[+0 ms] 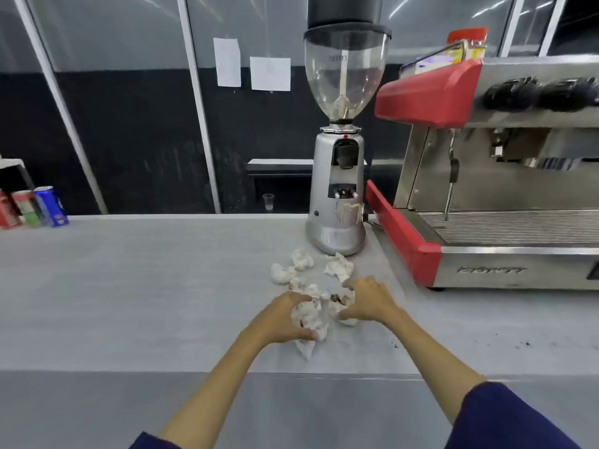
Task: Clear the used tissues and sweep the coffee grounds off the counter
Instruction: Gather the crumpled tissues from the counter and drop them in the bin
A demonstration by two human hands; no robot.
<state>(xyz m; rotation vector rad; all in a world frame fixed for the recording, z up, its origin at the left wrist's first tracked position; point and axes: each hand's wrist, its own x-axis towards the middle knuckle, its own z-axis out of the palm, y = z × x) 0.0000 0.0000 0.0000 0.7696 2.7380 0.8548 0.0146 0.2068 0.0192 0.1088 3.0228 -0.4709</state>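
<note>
Several crumpled white tissues lie on the grey counter (136, 286) in front of the coffee grinder. My left hand (285, 319) is curled around a stained tissue wad (309, 317). My right hand (368, 301) closes on another wad (340, 304) with brown stains, just to its right. Three loose tissues (301, 259), (281, 273), (338, 266) sit farther back, untouched. A torn piece (304, 348) sticks out below my left hand. Dark coffee grounds (525, 344) are scattered on the counter at the right.
A silver coffee grinder (337, 196) with a clear hopper stands right behind the tissues. A red and steel espresso machine (486, 176) fills the right side. Drink cans (48, 205) stand at the far left. The counter's front edge (291, 374) runs below my hands.
</note>
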